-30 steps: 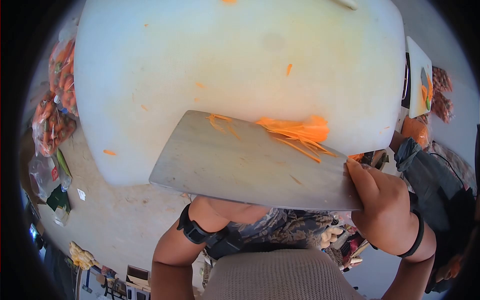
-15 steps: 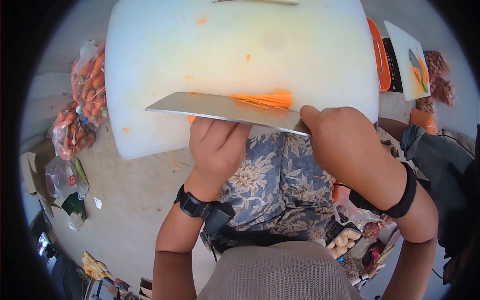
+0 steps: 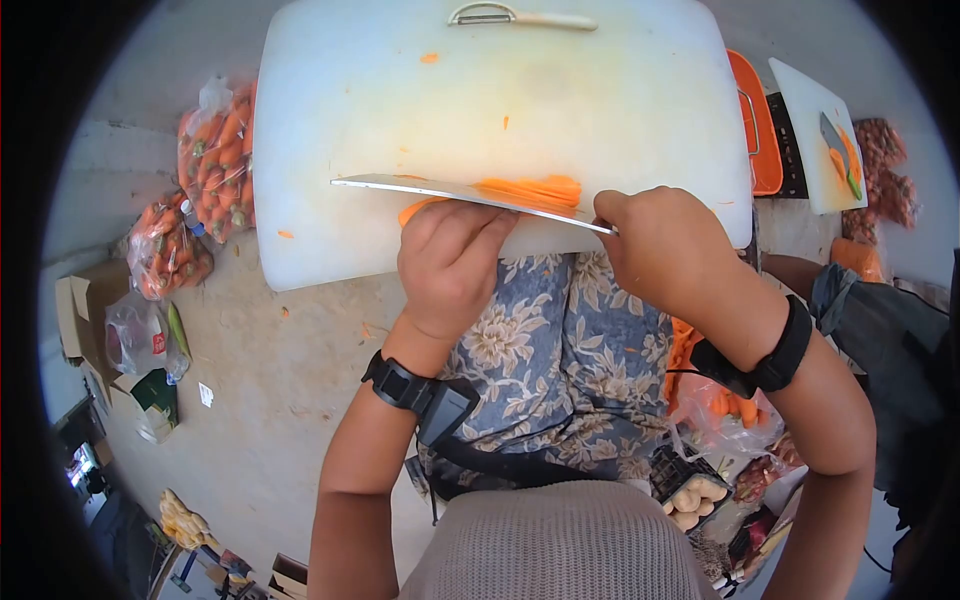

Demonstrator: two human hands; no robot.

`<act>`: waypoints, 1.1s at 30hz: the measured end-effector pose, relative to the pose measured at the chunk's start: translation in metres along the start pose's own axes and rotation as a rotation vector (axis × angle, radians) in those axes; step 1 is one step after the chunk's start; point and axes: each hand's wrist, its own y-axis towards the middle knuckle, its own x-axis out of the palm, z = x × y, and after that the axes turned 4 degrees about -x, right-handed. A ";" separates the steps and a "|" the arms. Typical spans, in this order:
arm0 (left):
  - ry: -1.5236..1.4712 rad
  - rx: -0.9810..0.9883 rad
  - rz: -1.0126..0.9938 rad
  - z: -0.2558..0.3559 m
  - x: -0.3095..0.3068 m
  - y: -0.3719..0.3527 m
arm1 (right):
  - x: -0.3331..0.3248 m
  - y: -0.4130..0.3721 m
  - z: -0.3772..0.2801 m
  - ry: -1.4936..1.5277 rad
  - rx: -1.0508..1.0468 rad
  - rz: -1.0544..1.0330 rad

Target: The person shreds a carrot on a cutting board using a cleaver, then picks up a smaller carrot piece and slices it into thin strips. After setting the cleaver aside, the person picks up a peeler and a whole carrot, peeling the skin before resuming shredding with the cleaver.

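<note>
One white cutting board (image 3: 620, 100), broad and pale, set in front of the person, its surface faintly yellowed. One bag of carrots (image 3: 215, 160), clear plastic, beyond the board's left edge. One cleaver (image 3: 400, 185), metal, blade seen nearly edge-on above the board, standing between the carrot slices and the left fingers; probably heavy and rigid, best held by the handle at its right end, well clear of the edge. One right hand (image 3: 660, 240), closed around the cleaver's handle, which the fingers hide. One left hand (image 3: 450, 265), fingers curled down on the carrot, knuckles just beside the blade; thumb placement cannot be told. One vegetable peeler (image 3: 550, 20), pale handle, lying near the board's far edge, untouched. One group of carrot slices (image 3: 540, 188), on the board at the blade's far side; likely light, thin, moist and apt to slide or snap, best gathered as a flat stack. One carrot (image 3: 415, 210), partly covered by the left fingers; likely firm and slippery, best pinned from above with fingertips tucked back. Sundry carrot scraps (image 3: 430, 58), scattered on the board.
</note>
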 end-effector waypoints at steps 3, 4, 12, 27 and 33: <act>-0.025 0.007 0.023 0.002 0.003 0.002 | -0.004 0.006 0.002 -0.009 0.024 -0.028; -0.036 0.011 0.048 0.002 0.005 0.002 | -0.006 0.009 0.003 -0.026 0.044 -0.069; -0.002 -0.007 0.010 0.002 0.001 0.001 | 0.009 0.009 0.001 -0.028 0.011 0.030; 0.074 0.000 0.064 -0.003 -0.006 -0.010 | 0.017 -0.002 -0.007 0.075 -0.089 0.109; 0.034 -0.025 0.027 -0.008 -0.010 -0.018 | -0.001 -0.024 -0.020 0.073 -0.133 0.165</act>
